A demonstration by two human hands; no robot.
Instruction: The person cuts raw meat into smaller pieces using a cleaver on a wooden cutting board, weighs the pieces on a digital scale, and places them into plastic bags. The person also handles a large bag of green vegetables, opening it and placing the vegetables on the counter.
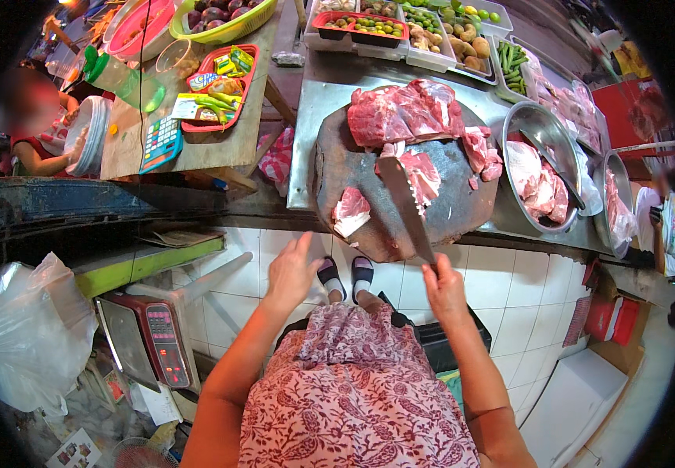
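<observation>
My right hand [446, 292] is closed around the handle of a broad-bladed knife [402, 195]. Its blade points away from me over the round chopping board [431, 226], and the tip reaches the raw meat pieces [420, 176] in the middle. Behind them rests a large slab of raw meat [404, 115]. Smaller chunks [481, 152] lie toward the right side of the board, and one cut piece with a pale fat edge [351, 212] sits apart at the left. My left hand [291, 271] hangs in the air short of the board, fingers stretched out, holding nothing.
A steel bowl [509, 129] of meat with another knife stands right of the board. Vegetable trays [428, 62] line the far side. At left are a calculator [161, 145], a red tray [232, 129], a digital scale [158, 343] and a plastic bag [35, 335]. Another person [39, 156] is at far left.
</observation>
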